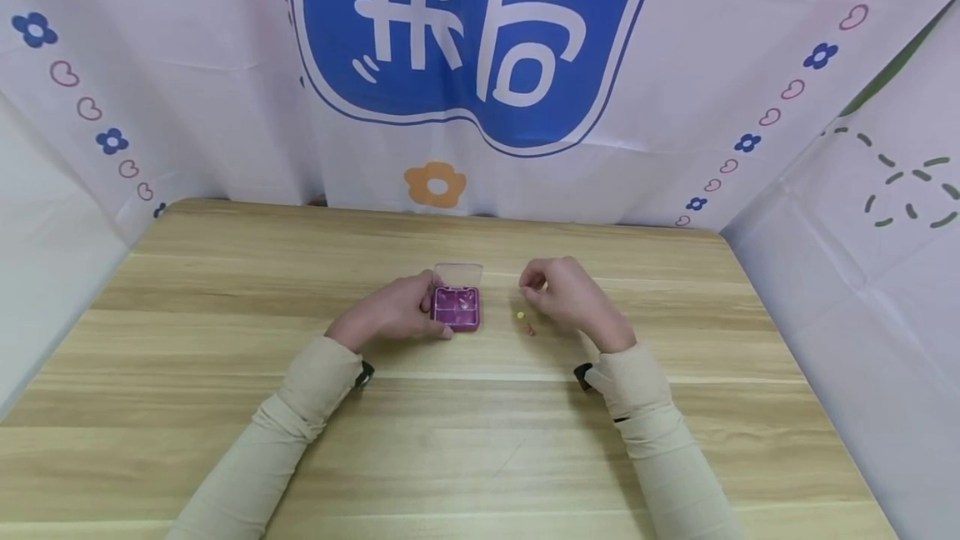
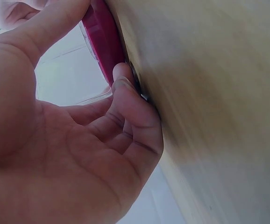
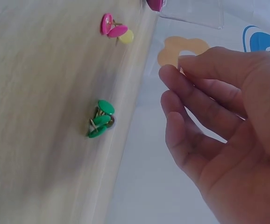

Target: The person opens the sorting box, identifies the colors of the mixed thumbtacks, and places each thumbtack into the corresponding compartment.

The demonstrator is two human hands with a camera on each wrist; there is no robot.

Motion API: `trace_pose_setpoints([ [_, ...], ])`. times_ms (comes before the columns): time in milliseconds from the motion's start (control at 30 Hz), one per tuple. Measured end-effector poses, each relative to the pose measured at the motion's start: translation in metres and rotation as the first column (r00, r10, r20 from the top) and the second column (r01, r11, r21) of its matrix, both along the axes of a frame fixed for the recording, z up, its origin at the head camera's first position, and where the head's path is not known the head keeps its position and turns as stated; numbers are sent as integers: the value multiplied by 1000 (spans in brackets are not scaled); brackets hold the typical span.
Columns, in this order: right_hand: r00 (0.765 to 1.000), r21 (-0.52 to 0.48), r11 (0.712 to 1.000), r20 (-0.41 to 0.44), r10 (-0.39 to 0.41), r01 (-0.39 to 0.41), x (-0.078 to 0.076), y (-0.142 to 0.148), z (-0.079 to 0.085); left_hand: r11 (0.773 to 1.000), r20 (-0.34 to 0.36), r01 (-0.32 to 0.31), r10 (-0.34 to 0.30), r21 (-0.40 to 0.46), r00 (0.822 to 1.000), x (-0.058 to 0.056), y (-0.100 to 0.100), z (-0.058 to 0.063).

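Note:
A small magenta box [image 1: 457, 309] with several compartments lies on the wooden table [image 1: 225, 407], its clear lid [image 1: 459, 275] folded open behind it. My left hand [image 1: 433, 312] grips the box's left side; in the left wrist view my thumb and a curled finger [image 2: 124, 81] clamp the box's magenta edge [image 2: 102, 37]. My right hand [image 1: 531, 280] hovers to the right of the box. Its thumb and forefinger [image 3: 172, 77] pinch together on what looks like a tiny pushpin, mostly hidden. Below that hand lie a yellow pin [image 1: 520, 315] and a pink pin [image 1: 530, 329].
In the right wrist view, a cluster of green pushpins [image 3: 100, 120] lies on the table below my palm, with pink pins [image 3: 111, 27] and a yellow pin [image 3: 125, 36] nearer the box. Printed white cloth [image 1: 225, 107] walls the table on three sides.

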State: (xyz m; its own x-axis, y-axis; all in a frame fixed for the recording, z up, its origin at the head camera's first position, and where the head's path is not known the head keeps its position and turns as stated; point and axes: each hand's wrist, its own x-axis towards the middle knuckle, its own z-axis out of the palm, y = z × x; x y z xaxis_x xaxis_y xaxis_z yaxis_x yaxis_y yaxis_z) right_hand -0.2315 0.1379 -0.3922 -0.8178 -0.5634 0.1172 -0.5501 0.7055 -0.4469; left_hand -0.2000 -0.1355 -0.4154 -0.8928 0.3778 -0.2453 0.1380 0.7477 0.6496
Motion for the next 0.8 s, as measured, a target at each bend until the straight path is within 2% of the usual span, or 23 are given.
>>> trace_pose_setpoints([
  [433,1000,-16,1000,19,15,-14,3,-11,-3,1000,8,-3,3,0,1000,0,-1,0],
  [700,986,-78,996,161,46,-34,8,-23,-4,1000,8,-2,2,-2,1000,1,-1,1],
  [800,990,-53,998,130,46,-39,8,-30,-3,1000,6,-1,1,-1,1000,1,-1,1],
])
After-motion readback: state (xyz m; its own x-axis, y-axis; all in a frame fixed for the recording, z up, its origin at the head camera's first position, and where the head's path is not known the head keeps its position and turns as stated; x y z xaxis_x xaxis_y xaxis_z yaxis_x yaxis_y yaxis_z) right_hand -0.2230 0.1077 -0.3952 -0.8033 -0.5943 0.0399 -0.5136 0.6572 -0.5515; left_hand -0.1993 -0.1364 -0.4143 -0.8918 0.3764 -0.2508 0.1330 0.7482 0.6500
